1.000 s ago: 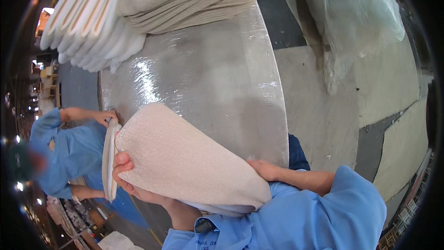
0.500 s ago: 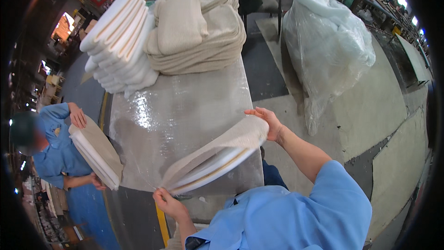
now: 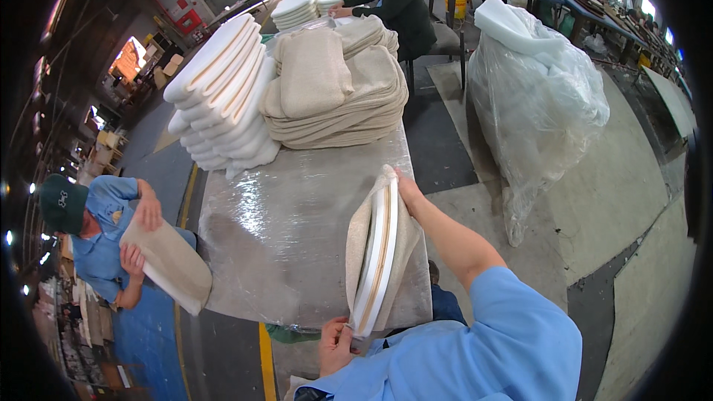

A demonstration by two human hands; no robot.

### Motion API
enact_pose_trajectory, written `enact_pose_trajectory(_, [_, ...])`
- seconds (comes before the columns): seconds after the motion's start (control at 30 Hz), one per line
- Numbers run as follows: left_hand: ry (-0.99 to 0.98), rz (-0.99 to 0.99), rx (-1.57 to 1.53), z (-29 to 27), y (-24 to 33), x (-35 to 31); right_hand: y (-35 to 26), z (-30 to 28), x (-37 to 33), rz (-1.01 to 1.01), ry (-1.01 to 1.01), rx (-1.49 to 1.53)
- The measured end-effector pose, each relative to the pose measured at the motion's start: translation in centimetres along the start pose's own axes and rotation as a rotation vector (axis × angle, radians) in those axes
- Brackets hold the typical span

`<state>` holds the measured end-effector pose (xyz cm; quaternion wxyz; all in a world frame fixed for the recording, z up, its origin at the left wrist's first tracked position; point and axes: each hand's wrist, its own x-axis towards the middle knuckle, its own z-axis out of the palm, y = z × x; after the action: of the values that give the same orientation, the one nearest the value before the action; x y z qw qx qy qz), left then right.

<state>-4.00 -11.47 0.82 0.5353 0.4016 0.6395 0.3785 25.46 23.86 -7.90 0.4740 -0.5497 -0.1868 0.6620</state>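
A white foam cushion with a thin brown layer along its middle stands on edge at the table's near right corner. Around it is a beige fabric cover, gaping along the side that faces up, so the foam shows between its two flaps. My left hand pinches the near end of the cover, close to my body. At the far end, my right hand is closed round the cover from the right, its fingers partly hidden behind the fabric.
A plastic-wrapped table carries a pile of beige covers and a stack of white foam cushions. At left, a co-worker holds a covered cushion. Another person sits beyond the table. A large plastic bag stands on the right floor.
The cushion and cover have swung from lying slantwise to pointing away from me on edge, both my hands still at the ends. The co-worker's cushion has turned, its beige face now outward.
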Motion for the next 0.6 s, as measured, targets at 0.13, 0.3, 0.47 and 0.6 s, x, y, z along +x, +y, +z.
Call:
enact_pose_trajectory(0.13, [-0.302,0.042,-0.071,0.4,2.3,3.4,0.0,0.6,-1.5,-0.271,-0.138,-0.027])
enact_pose_trajectory(0.3, [-0.316,0.184,-0.090,6.0,6.9,14.3,-1.8,3.4,-5.6,-0.355,-0.464,-0.258])
enact_pose_trajectory(0.47, [-0.009,0.362,-0.044,10.5,11.5,26.9,-5.0,4.5,-4.1,-0.401,-0.336,-0.561])
enact_pose_trajectory(0.6, [0.197,0.430,0.267,12.5,13.8,31.3,-4.6,5.7,-1.8,-0.577,-0.192,-0.601])
